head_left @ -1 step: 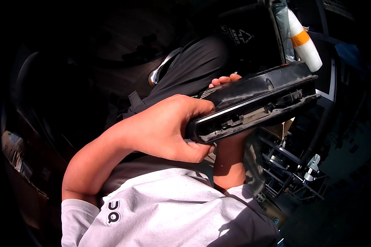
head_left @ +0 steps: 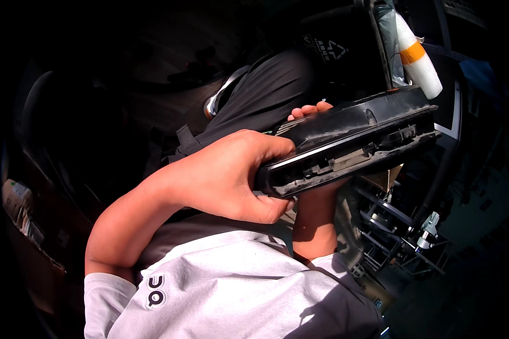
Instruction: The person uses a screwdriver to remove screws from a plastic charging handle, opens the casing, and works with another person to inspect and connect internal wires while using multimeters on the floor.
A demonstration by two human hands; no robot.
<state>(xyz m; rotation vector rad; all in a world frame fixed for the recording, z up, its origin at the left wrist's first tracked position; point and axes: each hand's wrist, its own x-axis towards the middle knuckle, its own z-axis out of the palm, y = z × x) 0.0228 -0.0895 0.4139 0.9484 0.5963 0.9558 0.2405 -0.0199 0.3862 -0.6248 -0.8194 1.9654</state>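
Observation:
I hold a long black plastic panel (head_left: 350, 141) with slots and clips along its edge, tilted up to the right in front of my chest. My left hand (head_left: 232, 175) is wrapped around its near left end. My right hand (head_left: 310, 109) is behind and under the panel. Only its fingertips show over the far edge, and its forearm rises from below. My white sleeves fill the lower part of the view.
A white tube with an orange band (head_left: 418, 62) stands upright behind the panel's right end. A metal wire frame (head_left: 390, 226) lies low on the right. A dark trouser leg (head_left: 266, 96) and a shiny metal ring (head_left: 218, 99) lie beyond my left hand. The surroundings are very dark.

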